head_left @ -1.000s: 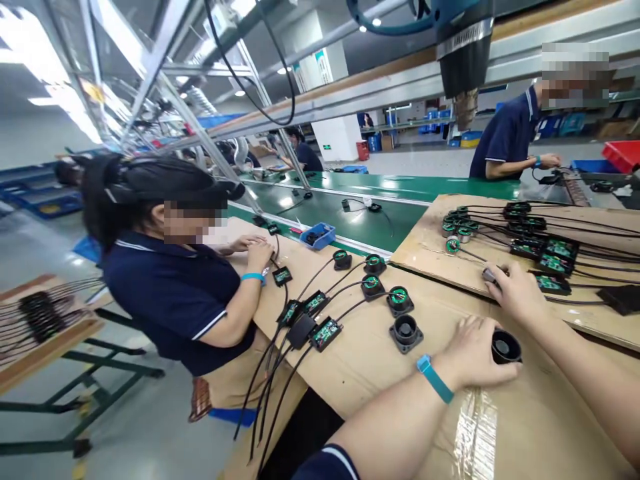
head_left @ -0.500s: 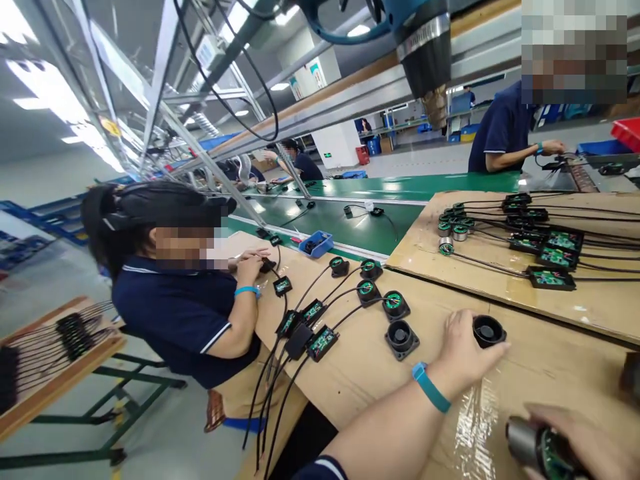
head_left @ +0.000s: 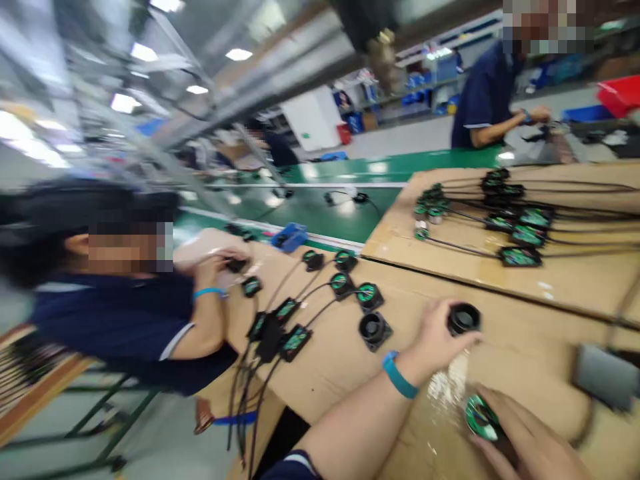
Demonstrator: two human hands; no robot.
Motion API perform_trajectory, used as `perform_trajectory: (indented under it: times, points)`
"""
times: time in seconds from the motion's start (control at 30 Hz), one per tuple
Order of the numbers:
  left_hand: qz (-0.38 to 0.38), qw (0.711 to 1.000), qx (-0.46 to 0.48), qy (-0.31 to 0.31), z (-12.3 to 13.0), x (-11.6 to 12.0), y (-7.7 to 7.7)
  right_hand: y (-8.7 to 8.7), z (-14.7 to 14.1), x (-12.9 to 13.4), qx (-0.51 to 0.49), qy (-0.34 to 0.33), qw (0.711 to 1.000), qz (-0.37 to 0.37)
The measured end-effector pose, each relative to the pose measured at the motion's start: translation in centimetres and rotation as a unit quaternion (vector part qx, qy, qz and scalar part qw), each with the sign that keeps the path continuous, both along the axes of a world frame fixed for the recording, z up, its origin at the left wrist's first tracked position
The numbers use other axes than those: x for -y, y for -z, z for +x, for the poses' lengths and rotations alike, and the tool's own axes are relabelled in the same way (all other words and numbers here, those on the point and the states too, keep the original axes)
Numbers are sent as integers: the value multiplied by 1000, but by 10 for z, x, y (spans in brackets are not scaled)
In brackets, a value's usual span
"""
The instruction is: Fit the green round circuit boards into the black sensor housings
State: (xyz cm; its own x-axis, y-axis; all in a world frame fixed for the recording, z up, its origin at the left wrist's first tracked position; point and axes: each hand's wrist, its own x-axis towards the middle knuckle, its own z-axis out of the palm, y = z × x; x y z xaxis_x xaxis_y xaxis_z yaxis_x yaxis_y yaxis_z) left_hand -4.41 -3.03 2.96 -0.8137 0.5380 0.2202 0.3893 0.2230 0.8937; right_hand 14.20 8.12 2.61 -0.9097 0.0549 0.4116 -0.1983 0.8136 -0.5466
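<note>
My left hand (head_left: 443,340), with a blue wristband, has its fingers round a black round housing (head_left: 464,319) whose open top faces up over the cardboard-covered table. Nearer to me, my right hand (head_left: 525,433) grips a round part with a green circuit board (head_left: 481,418), the board turned toward the left hand. The two held parts are apart. Left of my left hand, a black square-flanged housing (head_left: 374,329) lies on the cardboard. Beyond it are several similar housings with green boards (head_left: 369,295), wired to small black boxes (head_left: 296,341).
At the left a co-worker (head_left: 120,320) handles a small black part. A second cardboard surface (head_left: 450,257) bears wired boards at the upper right. A grey block (head_left: 605,375) is at the right edge. Behind runs a green conveyor (head_left: 345,227) with a blue bin (head_left: 289,237).
My right hand has brought its part nearer my left hand and turned its green board into view. The whole view has shifted, and the grey block at the right now shows more fully.
</note>
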Motion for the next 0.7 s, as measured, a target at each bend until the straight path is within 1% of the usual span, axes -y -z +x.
perform_trajectory:
  times: [0.03,0.07,0.13,0.2,0.27,0.33,0.4,0.5,0.53,0.63,0.7]
  points:
    - [-8,1000,2,-7,2,1,-1,-11,1,0,25,1,1000,11]
    - [-18,1000,0,-18,2,3,-1,-21,1,-3,54,20,998,25]
    - [-44,999,-16,-26,-1,3,1,-35,-4,-14,104,92,989,53]
    - [-59,997,-39,-9,-6,1,3,-40,-8,-30,149,171,972,59]
    - [-54,997,-58,17,-6,0,2,-42,-10,-41,174,220,959,41]
    - [-39,997,-60,32,-3,0,-1,-41,-11,-44,172,223,959,19]
    - [-32,998,-48,29,0,1,-4,-39,-11,-41,157,201,967,-1]
    - [-51,998,-47,13,3,2,-6,-39,-11,-37,137,175,975,-25]
    - [-60,997,-53,16,3,3,-5,-39,-11,-36,132,170,976,-32]
    - [-77,993,-73,53,4,4,-4,-38,-14,-39,125,160,978,-46]
    - [-70,992,-74,71,5,4,-3,-37,-15,-41,118,165,978,-52]
